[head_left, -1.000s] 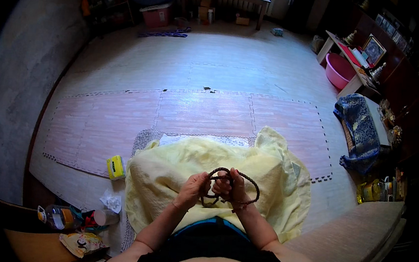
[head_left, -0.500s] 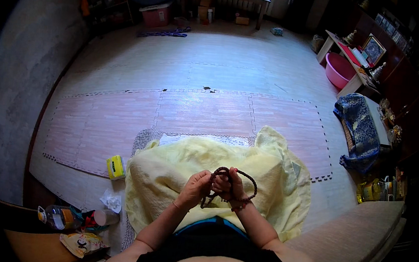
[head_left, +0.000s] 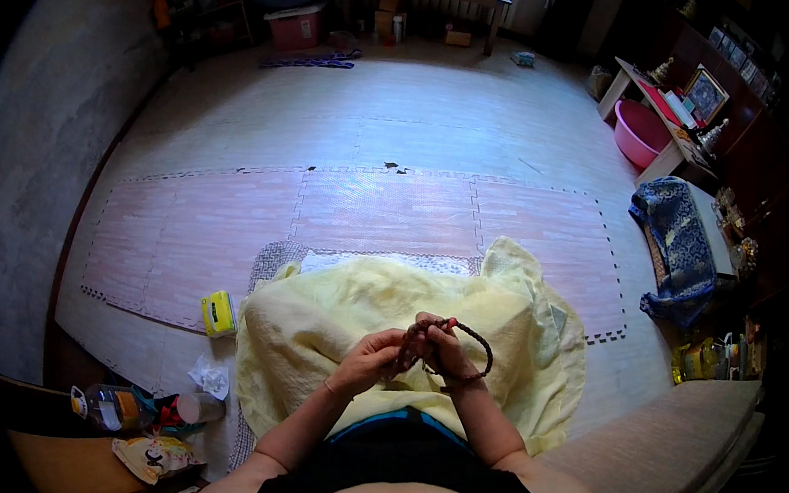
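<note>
I see left hand (head_left: pixel 375 354) and right hand (head_left: pixel 443 350) both gripping beads (head_left: pixel 489 346) above blanket (head_left: pixel 305 323); light pinch, loose side slack and untwisted, probably works best.

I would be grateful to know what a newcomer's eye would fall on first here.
Probably the pale yellow cloth spread across the lower middle, with a dark, bead-like loop held over it by the left hand and right hand. Next might come the bright pink basin at the upper right and the vivid yellow packet left of the cloth.
</note>
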Demonstrator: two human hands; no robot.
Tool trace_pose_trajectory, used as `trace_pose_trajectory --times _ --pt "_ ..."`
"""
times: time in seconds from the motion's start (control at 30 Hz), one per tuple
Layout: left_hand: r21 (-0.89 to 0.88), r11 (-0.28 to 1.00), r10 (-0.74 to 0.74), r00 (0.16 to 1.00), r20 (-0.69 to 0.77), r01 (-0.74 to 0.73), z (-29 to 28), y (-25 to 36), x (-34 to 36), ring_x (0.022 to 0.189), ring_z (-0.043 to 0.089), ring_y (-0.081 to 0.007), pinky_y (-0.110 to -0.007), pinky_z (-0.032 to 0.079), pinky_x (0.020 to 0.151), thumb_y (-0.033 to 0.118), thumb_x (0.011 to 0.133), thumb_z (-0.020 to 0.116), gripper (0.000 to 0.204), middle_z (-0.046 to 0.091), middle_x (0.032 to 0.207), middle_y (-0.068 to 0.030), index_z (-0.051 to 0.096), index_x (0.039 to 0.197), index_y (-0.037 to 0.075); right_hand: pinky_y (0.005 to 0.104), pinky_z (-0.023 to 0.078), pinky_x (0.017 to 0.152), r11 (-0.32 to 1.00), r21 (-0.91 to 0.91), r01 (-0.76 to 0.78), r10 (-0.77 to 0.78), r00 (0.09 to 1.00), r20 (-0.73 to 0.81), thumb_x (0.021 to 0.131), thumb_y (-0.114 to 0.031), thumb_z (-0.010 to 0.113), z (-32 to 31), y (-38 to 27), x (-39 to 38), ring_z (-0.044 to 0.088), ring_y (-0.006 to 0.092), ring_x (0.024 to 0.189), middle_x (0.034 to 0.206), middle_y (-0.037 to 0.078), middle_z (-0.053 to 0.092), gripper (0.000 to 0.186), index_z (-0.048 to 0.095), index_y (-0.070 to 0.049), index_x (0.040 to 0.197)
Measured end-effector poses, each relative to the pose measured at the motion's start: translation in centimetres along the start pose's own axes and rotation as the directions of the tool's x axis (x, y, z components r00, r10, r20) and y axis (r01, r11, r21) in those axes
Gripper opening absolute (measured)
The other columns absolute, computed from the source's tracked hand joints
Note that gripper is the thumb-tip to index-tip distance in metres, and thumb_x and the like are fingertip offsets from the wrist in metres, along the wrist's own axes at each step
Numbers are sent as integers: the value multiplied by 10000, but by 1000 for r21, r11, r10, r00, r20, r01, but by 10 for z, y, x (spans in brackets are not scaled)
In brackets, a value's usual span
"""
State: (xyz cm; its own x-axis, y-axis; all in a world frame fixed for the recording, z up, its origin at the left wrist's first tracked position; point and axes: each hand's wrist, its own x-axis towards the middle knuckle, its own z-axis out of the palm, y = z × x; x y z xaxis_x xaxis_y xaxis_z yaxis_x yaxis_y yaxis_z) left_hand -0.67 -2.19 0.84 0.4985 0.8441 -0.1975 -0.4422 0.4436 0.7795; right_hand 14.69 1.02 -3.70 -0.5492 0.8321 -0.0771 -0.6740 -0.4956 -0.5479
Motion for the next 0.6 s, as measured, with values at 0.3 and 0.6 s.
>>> trace_pose_trajectory --times 0.3,0.6 --pt "391 915 120 992 -36 -96 -21 6 7 625 433 -63 -194 367 572 -78 670 293 334 481 706 0 516 904 6 233 384 568 524 -847 87 -24 996 87 701 -81 607 21 -46 -8 484 93 653 675 17 502 184 464 -8 791" --pt "550 795 349 935 -68 -257 -28 25 6 577 408 -64 -177 347 538 -98 650 283 339 458 638 -8 535 858 -9 303 390 742 87 -931 356 133 922 365 660 -70 595 42 -59 -10 496 231 823 855 105 511 408 453 -23 1040"
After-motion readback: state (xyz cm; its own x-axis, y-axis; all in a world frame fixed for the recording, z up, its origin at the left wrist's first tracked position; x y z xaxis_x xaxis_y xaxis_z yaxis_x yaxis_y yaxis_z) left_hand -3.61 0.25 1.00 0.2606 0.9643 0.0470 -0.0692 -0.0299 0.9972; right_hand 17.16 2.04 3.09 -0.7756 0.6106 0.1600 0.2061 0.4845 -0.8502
